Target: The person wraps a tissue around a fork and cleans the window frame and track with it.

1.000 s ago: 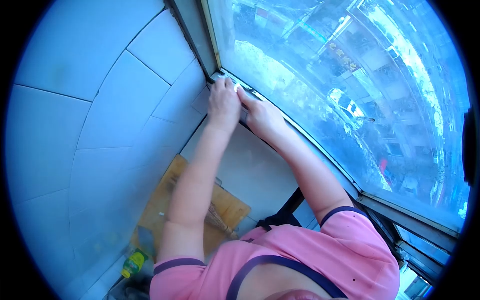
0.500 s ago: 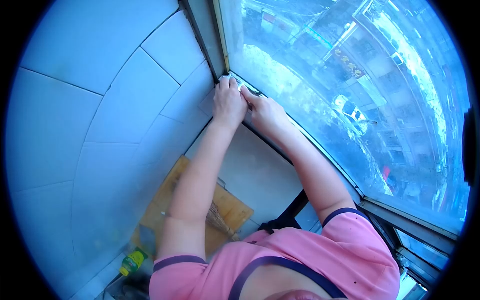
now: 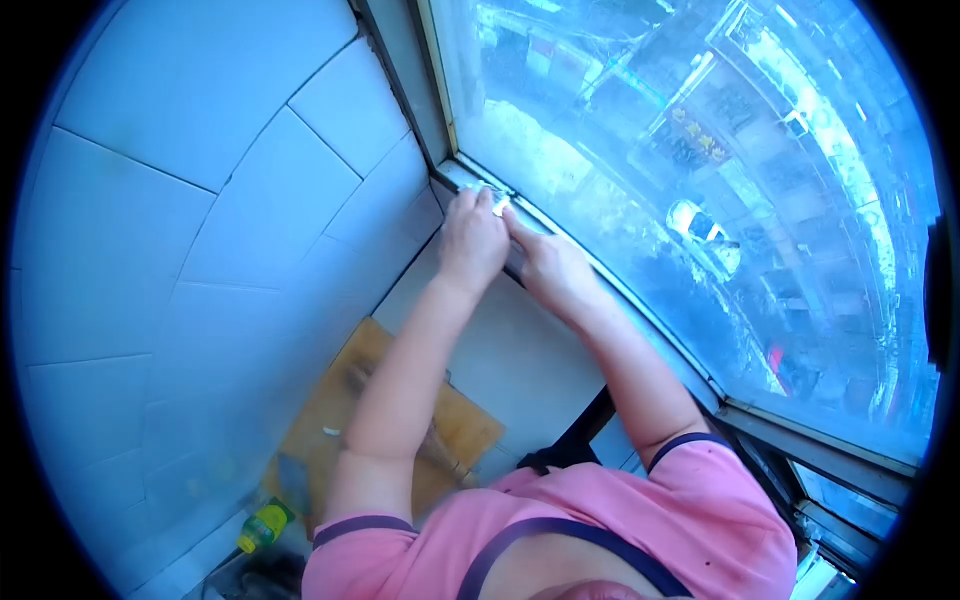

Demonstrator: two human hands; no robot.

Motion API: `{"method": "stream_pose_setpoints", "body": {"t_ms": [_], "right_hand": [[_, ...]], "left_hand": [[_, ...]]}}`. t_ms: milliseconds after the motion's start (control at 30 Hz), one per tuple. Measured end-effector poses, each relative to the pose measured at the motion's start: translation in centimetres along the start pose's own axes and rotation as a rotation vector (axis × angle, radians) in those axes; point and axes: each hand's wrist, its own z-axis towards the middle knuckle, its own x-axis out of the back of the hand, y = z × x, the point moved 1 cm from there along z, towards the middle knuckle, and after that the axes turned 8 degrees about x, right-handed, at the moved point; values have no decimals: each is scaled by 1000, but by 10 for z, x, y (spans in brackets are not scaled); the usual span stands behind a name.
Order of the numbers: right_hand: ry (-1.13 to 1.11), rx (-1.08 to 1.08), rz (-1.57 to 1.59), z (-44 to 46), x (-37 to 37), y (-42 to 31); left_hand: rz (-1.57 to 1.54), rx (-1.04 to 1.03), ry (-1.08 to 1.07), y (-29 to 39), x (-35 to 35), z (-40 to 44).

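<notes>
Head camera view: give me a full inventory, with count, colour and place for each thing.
Tiled wall: one, bluish white, left side
Glass window pane: one, clear with blue tint, upper right
Metal window frame: one, grey with dark edges, around the pane
Small crumpled-looking piece: one, whitish, at the fingertips; material unclear
Smooth flat surface: one, pale, between the forearms
Flat wooden-looking board: one, yellow-brown, lower left, behind the left arm
Brush-like bundle: one, tan, on the board
Plastic-looking bottle: one, green and yellow, bottom left
Short-sleeved shirt: one, pink with navy trim, bottom centre
Bare hands: two, left and right, by the frame
</notes>
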Motion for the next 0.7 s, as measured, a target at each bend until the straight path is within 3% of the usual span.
{"method": "stream_pose_setpoints", "body": {"t_ms": [67, 267, 367, 600, 700], "right_hand": [[-78, -56, -18, -7, 3, 3], [-28, 13, 24, 46, -7, 0], [0, -16, 2, 13, -3, 6], [0, 20, -18, 43, -6, 1], [17, 43, -11, 40, -13, 2]], "left_hand": [[-34, 4, -2, 10, -6, -14], [61, 83, -61, -23, 4, 36], [105, 62, -88, -5, -1, 8], [45, 72, 61, -21, 2, 31], [96, 58, -7, -20, 2, 26]]}}
